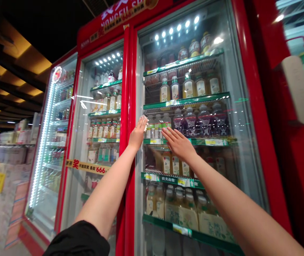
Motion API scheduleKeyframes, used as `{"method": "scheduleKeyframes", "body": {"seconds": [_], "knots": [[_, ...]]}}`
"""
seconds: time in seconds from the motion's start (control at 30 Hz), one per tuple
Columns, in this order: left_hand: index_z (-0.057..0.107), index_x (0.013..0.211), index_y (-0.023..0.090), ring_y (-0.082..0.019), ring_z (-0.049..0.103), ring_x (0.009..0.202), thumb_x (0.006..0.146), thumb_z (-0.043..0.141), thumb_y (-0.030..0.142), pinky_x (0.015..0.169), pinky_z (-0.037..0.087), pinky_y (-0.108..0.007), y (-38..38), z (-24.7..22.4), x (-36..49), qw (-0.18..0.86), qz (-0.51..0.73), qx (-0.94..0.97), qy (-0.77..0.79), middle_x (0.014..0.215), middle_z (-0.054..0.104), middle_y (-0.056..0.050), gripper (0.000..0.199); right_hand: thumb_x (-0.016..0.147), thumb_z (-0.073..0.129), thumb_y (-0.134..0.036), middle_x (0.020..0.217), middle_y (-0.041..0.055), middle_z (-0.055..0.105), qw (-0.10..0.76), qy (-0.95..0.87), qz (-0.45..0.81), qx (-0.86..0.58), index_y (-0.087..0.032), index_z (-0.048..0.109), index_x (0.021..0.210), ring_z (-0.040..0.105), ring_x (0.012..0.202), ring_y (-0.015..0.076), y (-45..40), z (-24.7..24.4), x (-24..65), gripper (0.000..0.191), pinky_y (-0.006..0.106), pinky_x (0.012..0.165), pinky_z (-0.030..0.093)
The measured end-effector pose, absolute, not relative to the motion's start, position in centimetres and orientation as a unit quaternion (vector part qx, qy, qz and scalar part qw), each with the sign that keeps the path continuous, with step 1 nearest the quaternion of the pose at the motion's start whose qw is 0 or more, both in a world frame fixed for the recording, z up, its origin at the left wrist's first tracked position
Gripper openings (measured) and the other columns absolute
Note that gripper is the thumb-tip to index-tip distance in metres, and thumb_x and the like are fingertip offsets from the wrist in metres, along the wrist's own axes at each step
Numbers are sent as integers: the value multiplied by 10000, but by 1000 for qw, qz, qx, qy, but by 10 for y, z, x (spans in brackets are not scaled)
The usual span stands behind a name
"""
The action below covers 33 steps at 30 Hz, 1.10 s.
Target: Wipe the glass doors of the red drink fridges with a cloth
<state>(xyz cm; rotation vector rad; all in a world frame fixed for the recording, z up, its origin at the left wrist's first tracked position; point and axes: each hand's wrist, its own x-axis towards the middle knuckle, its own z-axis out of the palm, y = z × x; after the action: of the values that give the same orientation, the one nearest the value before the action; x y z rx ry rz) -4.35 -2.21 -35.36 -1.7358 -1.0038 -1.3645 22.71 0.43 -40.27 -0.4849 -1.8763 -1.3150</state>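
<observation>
A tall red drinks fridge (130,81) stands in front of me, with a glass door (152,153) on its right half. My left hand (137,137) is at the left edge of that door, beside the red upright. Its fingers are closed on a crumpled white wipe (145,122), which lies against the glass; whether it is paper or cloth I cannot tell. My right hand (180,144) is stretched out at the same pane with its fingers straight and nothing in it. Behind the glass, bottles of dark purple drink (190,121) stand on a shelf near both hands.
The fridge's left door (102,131) carries a gold promotional strip (88,166). Further left is another lit fridge (53,153), then stacked goods (5,170) with yellow tags. A pale device (298,90) juts out at the right, beside the red frame.
</observation>
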Motion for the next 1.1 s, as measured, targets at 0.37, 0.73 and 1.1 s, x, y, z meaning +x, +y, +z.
{"method": "scheduleKeyframes", "body": {"seconds": [0.37,0.73,1.1], "knots": [[482,1653,245,-247,316,1668,879,404,-115,1342,394,-497,-12,-333,-10,347,-555,-654,-380,1773,394,-94,857,1102,453,-255,1776,4,369,317,-757,-553,-145,-286,-13,1756,409,1624,194,-5,-394,317,804,453,1314,412],[536,1610,250,-210,362,1656,860,374,-128,1381,332,-500,-6,-328,-15,324,-624,-598,-386,1748,458,-51,855,1094,430,-234,1798,6,299,336,-746,-543,-186,-295,-132,1738,346,1653,215,-10,-411,317,858,489,1315,407],[443,1671,338,-175,395,1638,812,387,-152,1368,366,-448,-9,-362,-7,340,-594,-639,-351,1732,484,-1,990,1087,435,-228,1806,-8,276,339,-751,-532,-193,-304,-170,1729,317,1662,205,-8,-413,316,886,483,1332,389]]}}
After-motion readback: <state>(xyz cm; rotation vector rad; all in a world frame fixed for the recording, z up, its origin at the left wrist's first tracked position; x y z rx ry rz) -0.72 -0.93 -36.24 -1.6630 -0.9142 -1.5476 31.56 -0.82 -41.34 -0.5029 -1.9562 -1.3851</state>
